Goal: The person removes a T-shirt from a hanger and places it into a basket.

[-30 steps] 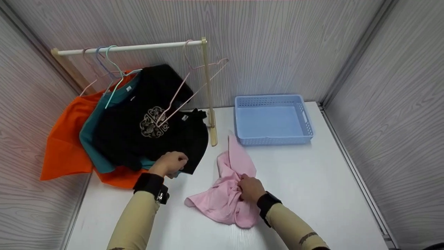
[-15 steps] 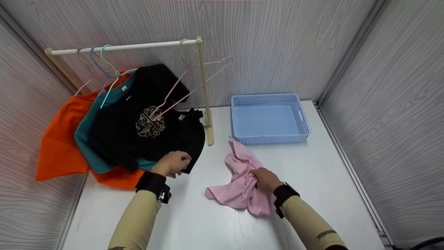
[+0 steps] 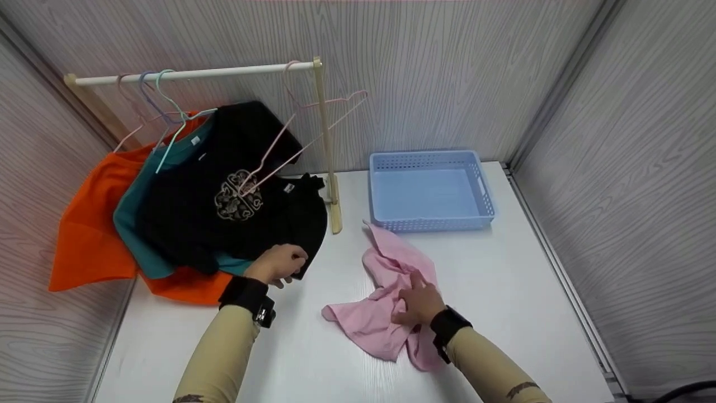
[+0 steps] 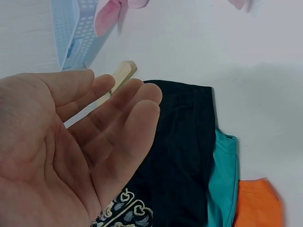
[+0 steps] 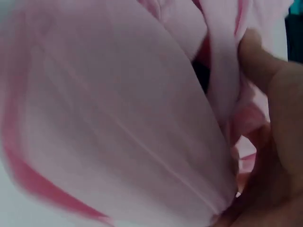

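Note:
A crumpled pink garment point(image 3: 386, 330) lies on the white table. My right hand point(image 3: 420, 299) rests over its middle, thumb and fingers spread apart. In the right wrist view a broad fold of the pink garment point(image 5: 123, 113) fills most of the picture, with the thumb point(image 5: 258, 59) against the cloth at the right. My left hand point(image 3: 278, 263) hovers by the lower edge of a black T-shirt point(image 3: 190, 207) with an embroidered emblem. In the left wrist view the left hand point(image 4: 80, 146) has loosely bent fingers and an unfilled palm.
A rack with a white rail point(image 3: 224, 71) stands at the back left. Teal point(image 3: 131, 218) and orange point(image 3: 89, 229) garments hang behind the black T-shirt. A bare pink hanger point(image 3: 330, 129) hangs at the rail's right end. A blue basket point(image 3: 430, 225) sits at the back right.
The right hand shifted the pink garment to the right, then loosened its grip, and the fingers spread over it. The cloth has settled flatter. The left hand stays about where it was.

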Action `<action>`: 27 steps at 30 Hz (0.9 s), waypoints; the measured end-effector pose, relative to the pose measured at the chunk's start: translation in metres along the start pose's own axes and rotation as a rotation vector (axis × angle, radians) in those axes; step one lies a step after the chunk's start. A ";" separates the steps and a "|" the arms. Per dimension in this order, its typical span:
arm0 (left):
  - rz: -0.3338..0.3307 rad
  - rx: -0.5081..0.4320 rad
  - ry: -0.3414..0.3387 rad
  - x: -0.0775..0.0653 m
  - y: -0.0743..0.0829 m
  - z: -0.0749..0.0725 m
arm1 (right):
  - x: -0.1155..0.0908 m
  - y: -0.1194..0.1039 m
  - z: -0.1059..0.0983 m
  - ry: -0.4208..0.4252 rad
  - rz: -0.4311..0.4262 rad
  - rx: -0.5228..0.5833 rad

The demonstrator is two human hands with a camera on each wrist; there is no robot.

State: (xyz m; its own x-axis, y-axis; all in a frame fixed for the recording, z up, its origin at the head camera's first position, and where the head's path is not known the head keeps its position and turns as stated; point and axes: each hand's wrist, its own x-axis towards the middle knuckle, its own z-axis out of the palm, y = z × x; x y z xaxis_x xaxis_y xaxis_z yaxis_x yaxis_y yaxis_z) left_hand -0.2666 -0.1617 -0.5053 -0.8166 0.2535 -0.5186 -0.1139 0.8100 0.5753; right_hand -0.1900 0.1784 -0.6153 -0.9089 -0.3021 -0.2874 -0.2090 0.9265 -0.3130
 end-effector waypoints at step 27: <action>0.091 0.220 0.094 -0.001 0.000 -0.006 | 0.031 0.023 -0.209 0.308 0.094 0.084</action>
State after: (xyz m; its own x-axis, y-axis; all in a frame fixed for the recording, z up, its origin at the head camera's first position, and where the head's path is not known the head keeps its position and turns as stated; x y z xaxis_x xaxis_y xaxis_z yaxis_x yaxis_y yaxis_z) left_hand -0.2689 -0.1648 -0.5009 -0.8682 0.2884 -0.4038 0.0799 0.8844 0.4599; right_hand -0.2981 0.2378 -0.4424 -0.9919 -0.1220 -0.0352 -0.1000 0.9213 -0.3757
